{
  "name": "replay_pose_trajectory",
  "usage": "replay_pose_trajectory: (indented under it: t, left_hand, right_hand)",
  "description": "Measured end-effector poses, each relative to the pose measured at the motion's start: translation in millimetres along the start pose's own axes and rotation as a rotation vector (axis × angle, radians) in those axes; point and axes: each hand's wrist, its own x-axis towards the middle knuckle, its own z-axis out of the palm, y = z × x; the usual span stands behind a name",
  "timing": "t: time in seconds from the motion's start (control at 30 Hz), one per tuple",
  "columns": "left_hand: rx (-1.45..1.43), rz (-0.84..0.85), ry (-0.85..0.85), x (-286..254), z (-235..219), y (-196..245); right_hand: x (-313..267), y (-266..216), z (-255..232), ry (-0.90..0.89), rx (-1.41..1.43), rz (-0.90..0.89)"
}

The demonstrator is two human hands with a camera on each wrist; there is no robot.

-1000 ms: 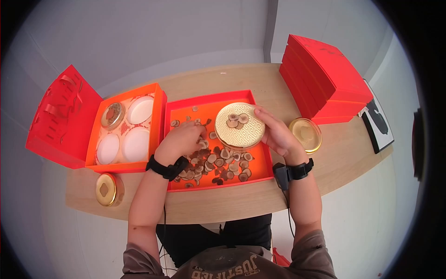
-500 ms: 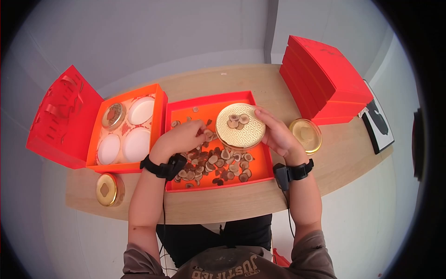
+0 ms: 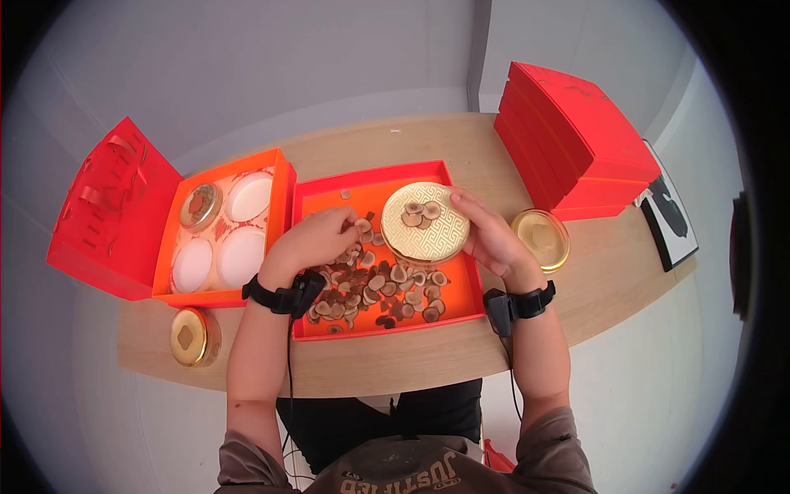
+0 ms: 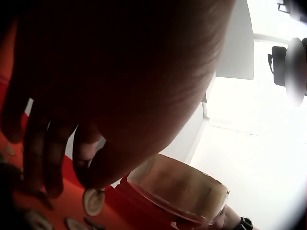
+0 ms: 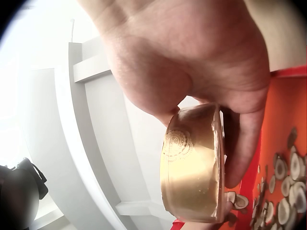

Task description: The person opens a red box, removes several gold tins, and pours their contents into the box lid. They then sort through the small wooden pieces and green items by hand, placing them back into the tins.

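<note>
Your left hand (image 3: 319,239) pinches a thin, rounded slice (image 3: 363,225) over the smooth red tray (image 3: 395,329); your right hand (image 3: 494,239) grips the squat gold jar (image 3: 424,241), maze-textured, topped with dark-rimmed pieces (image 3: 423,214), near the tray's far right corner.

A light wooden table (image 3: 428,362) with a curved edge stands before plain grey walls (image 3: 329,62) on a pale floor (image 3: 189,420).

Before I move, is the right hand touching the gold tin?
Touching: the head view shows the right hand gripping the gold tin, a fingertip on its rim.
</note>
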Motion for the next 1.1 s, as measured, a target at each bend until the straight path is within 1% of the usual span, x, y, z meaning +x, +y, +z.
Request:
replay_pose_trajectory:
  t: [0.07, 0.13, 0.2, 0.23, 0.3, 0.33, 0.4, 0.43, 0.5, 0.53, 0.57, 0.63, 0.77, 0.83, 0.87, 0.93, 1.03, 1.1]
  left_hand:
    - [0.004, -0.013, 0.033, -6.1, -5.5, 12.9]
    - [0.01, -0.027, 0.068, -12.7, -11.2, 26.1]
    - [-0.127, -0.001, 0.22, -16.4, -12.3, 32.3]
    - [-0.128, 0.0, 0.22, -13.4, -8.8, 28.4]
    - [-0.458, 0.3, 0.218, -7.2, -0.2, 23.4]
    - [-0.46, 0.303, 0.219, -7.0, 4.6, 22.0]
    - [-0.447, 0.356, 0.155, -17.8, 9.3, 40.4]
    - [-0.449, 0.36, 0.154, -24.8, 7.4, 50.1]
    - [-0.227, 0.228, 0.038, -38.5, 2.1, 69.8]
    - [-0.158, 0.198, 0.04, -41.4, 1.6, 75.2]
    - [-0.16, 0.201, 0.04, -40.8, 3.0, 73.8]
    - [-0.048, 0.294, 0.101, -37.8, 6.1, 68.0]
    - [-0.021, 0.317, 0.138, -35.7, 8.8, 64.8]
    - [0.077, 0.345, 0.184, -35.5, 9.7, 65.2]
    - [0.077, 0.345, 0.184, -33.8, 11.0, 62.6]
    - [0.107, 0.43, 0.237, -29.3, 14.0, 55.2]
    - [0.104, 0.398, 0.24, -29.6, 13.3, 58.1]
    - [0.097, 0.422, 0.246, -26.6, 14.8, 54.8]
  right_hand:
    - [-0.1, -0.5, 0.4, -0.005, -0.001, -0.001]
    - [-0.7, -0.5, 1.7, 0.027, -0.005, 0.006]
    - [-0.1, 0.6, 0.5, 0.018, -0.005, 0.008]
    - [0.4, 1.2, -0.4, 0.011, -0.006, 0.011]
    - [1.9, 2.2, -2.7, -0.02, -0.01, 0.018]
    - [2.6, 3.0, -4.1, -0.051, -0.013, 0.024]
    - [4.3, 5.8, -7.6, -0.071, -0.032, 0.033]
    - [4.1, 5.9, -8.4, -0.092, -0.049, 0.042]
    - [2.9, 5.4, -5.7, -0.096, -0.075, 0.062]
    - [2.2, 5.3, -4.5, -0.102, -0.095, 0.084]
    - [1.6, 5.3, -4.4, -0.1, -0.097, 0.084]
    - [1.3, 5.7, -4.8, -0.127, -0.125, 0.11]
    - [-2.1, 2.5, -2.1, -0.126, -0.156, 0.137]
    - [-1.5, 4.1, -3.0, -0.135, -0.14, 0.137]
    - [-2.1, 3.7, -2.2, -0.135, -0.14, 0.137]
    - [-3.2, 2.5, 0.0, -0.145, -0.142, 0.128]
    - [-3.4, 3.4, -0.1, -0.143, -0.134, 0.131]
    - [-3.3, 3.2, -0.5, -0.144, -0.136, 0.133]
